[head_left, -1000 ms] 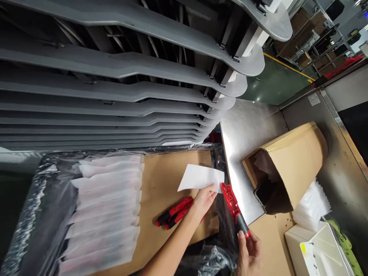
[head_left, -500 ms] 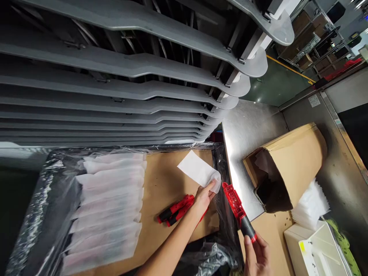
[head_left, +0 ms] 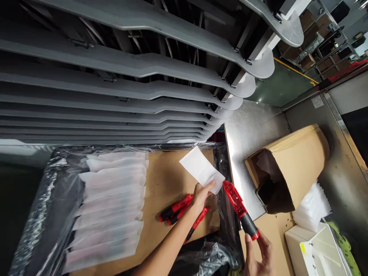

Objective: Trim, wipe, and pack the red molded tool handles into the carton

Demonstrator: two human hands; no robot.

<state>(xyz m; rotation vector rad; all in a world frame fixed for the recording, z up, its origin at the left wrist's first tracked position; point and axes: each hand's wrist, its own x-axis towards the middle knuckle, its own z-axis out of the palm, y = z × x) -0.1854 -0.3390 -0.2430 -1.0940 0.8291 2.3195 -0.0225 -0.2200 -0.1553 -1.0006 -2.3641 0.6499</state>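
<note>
My left hand (head_left: 200,194) pinches the lower corner of a small white bag (head_left: 200,168) held over a brown cardboard sheet (head_left: 166,180). My right hand (head_left: 258,255) grips the black handle end of a red-and-black tool (head_left: 239,209), its red tip almost touching the bag's corner. More red-and-black tools (head_left: 176,209) lie on the cardboard just under my left wrist. A row of several filled white bags (head_left: 112,203) lies to the left on the same sheet.
Grey stacked trays (head_left: 123,96) fill the upper left. An open brown carton (head_left: 290,165) lies on the steel table (head_left: 250,130) at the right, with loose white bags (head_left: 312,209) and a white box (head_left: 313,249) beside it. Black plastic liner (head_left: 209,257) bunches below.
The white bag has tilted from lying sideways to pointing up and left. My right hand and the tool have shifted slightly right and down. A red tool under my left wrist has come into sight.
</note>
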